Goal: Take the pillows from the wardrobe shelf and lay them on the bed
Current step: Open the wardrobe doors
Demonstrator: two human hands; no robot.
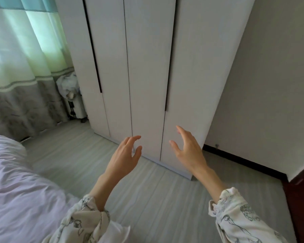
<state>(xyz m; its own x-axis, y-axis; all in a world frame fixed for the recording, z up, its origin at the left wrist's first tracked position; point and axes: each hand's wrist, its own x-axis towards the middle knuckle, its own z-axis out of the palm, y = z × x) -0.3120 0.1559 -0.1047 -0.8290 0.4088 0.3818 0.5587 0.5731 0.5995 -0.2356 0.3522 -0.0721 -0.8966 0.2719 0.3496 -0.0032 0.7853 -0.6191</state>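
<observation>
Two bare hands are raised toward a closed wardrobe, so the task looks to be at its very first step: nothing has been taken out and no pillow is in sight. Going from the left, the bed [16, 181] lies under a rumpled pale cover at the lower left, its far end cut off by the frame edge, and behind it hangs a green and grey curtain [23, 64] with a white appliance [72, 95] (too dim and blurred to name) tucked beside the wardrobe [147, 67]. The left hand [125, 155] hovers before the middle door, fingers spread and loosely curled, holding nothing. The right hand [188, 148] is likewise open and empty, near the seam below the dark handle strip [169, 58]. Neither hand seems to touch a door, though the angle makes that hard to judge. The pillows are presumably on a shelf behind these doors, wholly hidden. The next move probably calls for catching a door edge or handle strip and pulling it open; which door hides the shelf cannot be told
</observation>
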